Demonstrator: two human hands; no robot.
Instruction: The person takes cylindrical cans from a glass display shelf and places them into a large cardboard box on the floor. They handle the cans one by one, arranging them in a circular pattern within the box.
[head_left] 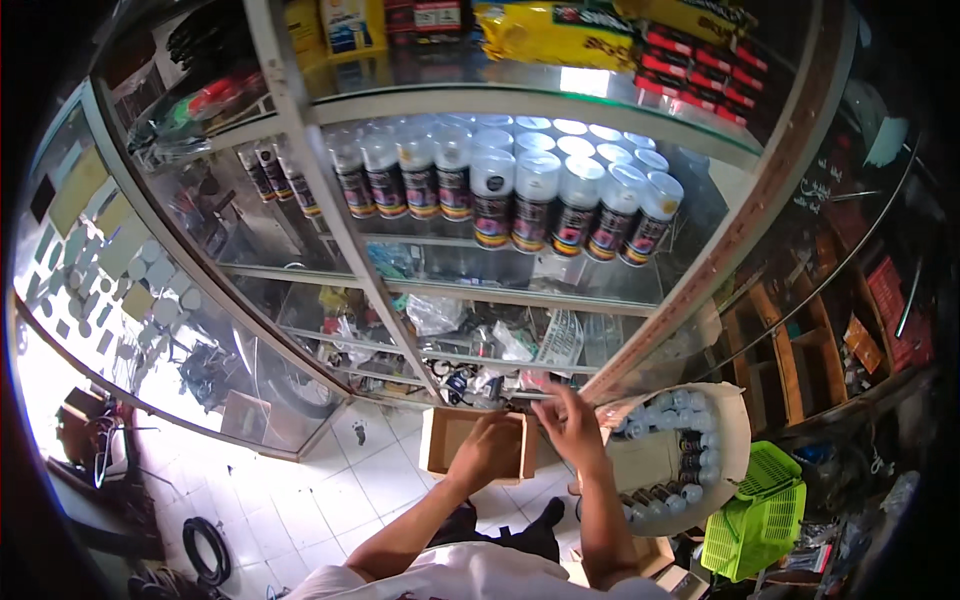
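Note:
In front of me a small open-topped cardboard box (434, 442) shows above the tiled floor. My left hand (484, 452) comes over its near wall and lies inside, with bent fingers. The fingertips are hidden, and I cannot make out what they hold. To the right of the box, my right hand (574, 430) is raised with its fingers apart, and nothing shows in it. Beside that hand, a large round-edged carton (735, 440) contains spray cans (690, 452) with clear caps, lined along its side. More spray cans (537, 205) stand in rows on the glass shelf ahead.
A metal-framed glass cabinet (440, 105) rises ahead, its lower shelves cluttered with plastic bags (435, 315). Bright green baskets (750, 525) stand at the lower right, near wooden compartments (808, 350). A black tyre-like ring (206, 552) lies on the white tiles (300, 490) at left.

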